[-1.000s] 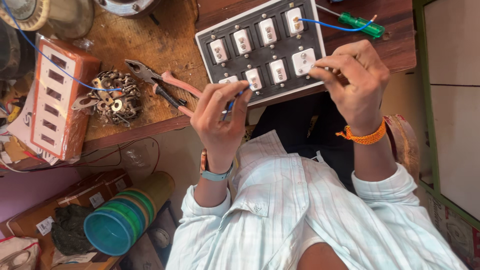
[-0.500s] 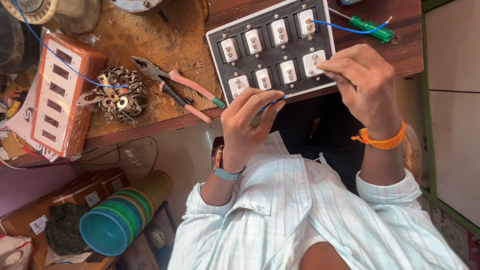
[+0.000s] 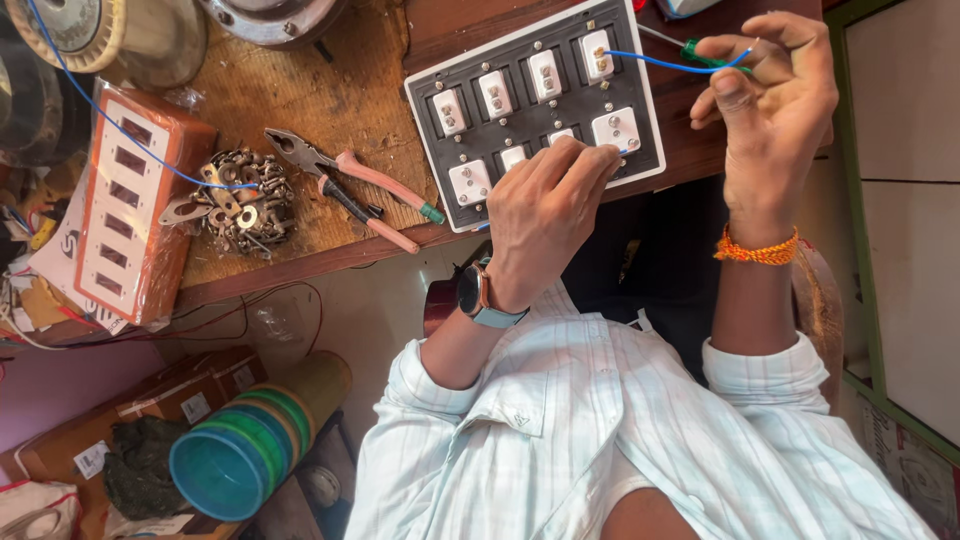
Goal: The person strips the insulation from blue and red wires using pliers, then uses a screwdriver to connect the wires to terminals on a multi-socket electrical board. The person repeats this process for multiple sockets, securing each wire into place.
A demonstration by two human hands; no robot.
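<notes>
Pliers (image 3: 350,190) beside what looks like washers (image 3: 240,200).

I see a brown wooden worktop (image 3: 300,90), worn and scratched, lit by soft daylight. Below its edge there is a pale wall surface (image 3: 350,310) with thin red wires hanging. On the floor side stand cardboard boxes (image 3: 150,400) and a stack of coloured round containers (image 3: 250,445). At the right a green frame (image 3: 868,300) borders white panels (image 3: 915,240).
</notes>
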